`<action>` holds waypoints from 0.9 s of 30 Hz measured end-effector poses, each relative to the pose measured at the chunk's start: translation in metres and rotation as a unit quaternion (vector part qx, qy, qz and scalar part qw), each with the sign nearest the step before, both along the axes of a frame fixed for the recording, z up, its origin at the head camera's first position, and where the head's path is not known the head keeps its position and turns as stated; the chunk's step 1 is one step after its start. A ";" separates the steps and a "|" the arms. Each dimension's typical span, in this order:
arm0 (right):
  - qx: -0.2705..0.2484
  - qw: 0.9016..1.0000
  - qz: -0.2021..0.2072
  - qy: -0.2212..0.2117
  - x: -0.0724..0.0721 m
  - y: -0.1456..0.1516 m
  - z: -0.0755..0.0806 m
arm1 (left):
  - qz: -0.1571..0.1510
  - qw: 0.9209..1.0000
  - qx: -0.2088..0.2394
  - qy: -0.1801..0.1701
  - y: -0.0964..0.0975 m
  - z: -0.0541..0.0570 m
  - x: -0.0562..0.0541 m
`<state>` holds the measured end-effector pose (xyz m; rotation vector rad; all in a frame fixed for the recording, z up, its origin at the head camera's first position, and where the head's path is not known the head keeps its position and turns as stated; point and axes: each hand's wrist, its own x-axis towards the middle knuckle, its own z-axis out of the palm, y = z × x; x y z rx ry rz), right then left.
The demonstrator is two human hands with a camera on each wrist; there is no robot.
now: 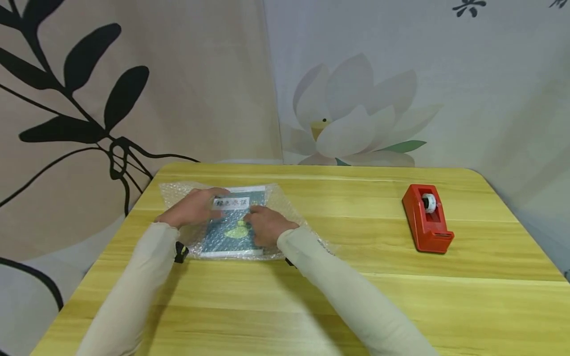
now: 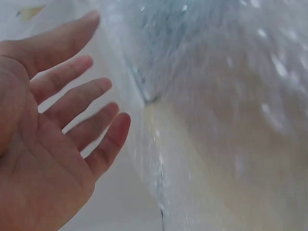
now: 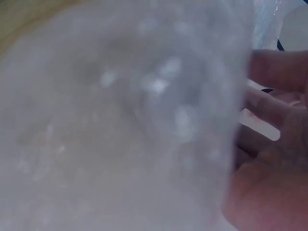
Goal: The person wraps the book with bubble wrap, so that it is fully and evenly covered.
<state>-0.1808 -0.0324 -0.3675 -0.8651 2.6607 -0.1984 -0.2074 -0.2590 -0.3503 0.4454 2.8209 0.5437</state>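
Note:
A thin book (image 1: 222, 240) with a dark teal cover, a white title label and a yellow-green figure lies flat on the table. Clear bubble wrap (image 1: 285, 200) extends past it on both sides. My left hand (image 1: 193, 205) is over the book's left edge, its thumb side toward the title. In the left wrist view its fingers (image 2: 91, 91) are spread and loosely extended beside the wrap. Over the book's right edge is my right hand (image 1: 269, 226), fingers pointing left across the cover. A blurred sheet of wrap partly hides that hand in the right wrist view.
A red tape dispenser (image 1: 429, 232) with a small white roll (image 1: 429, 202) stands at the right of the wooden table (image 1: 356, 306). Behind the table's far edge hangs cloth (image 1: 213, 89) printed with dark leaves and a pale lotus.

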 end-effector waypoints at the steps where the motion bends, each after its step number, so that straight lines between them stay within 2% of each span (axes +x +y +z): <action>1: -0.002 1.000 0.000 0.001 0.000 0.000 0.001 | 0.014 1.000 0.006 0.006 -0.004 0.002 0.002; 8: -0.021 1.000 -0.007 -0.004 0.003 0.001 0.004 | 0.124 0.991 0.038 0.032 -0.044 0.012 0.016; 11: -0.021 1.000 -0.009 0.001 0.005 0.001 0.004 | 0.155 0.985 0.050 0.058 -0.059 0.010 0.024; 13: -0.019 1.000 -0.008 0.003 0.006 0.000 0.004 | 0.178 0.980 0.067 0.063 -0.068 0.007 0.030; 15: -0.014 1.000 -0.007 0.005 0.006 0.000 0.003 | 0.197 0.975 0.083 0.056 -0.076 0.002 0.034; 17: -0.011 1.000 -0.009 0.004 0.005 -0.001 0.003 | 0.216 0.970 0.109 0.030 -0.084 -0.002 0.037; 20: -0.011 1.000 -0.012 0.001 0.005 -0.002 0.003 | 0.219 0.964 0.152 -0.013 -0.092 -0.009 0.042; 23: -0.014 1.000 -0.010 -0.001 0.006 -0.002 0.002 | 0.202 0.959 0.194 -0.048 -0.096 -0.013 0.047; 27: -0.011 1.000 -0.007 0.006 0.005 -0.001 0.001 | 0.182 0.958 0.213 -0.056 -0.095 -0.014 0.049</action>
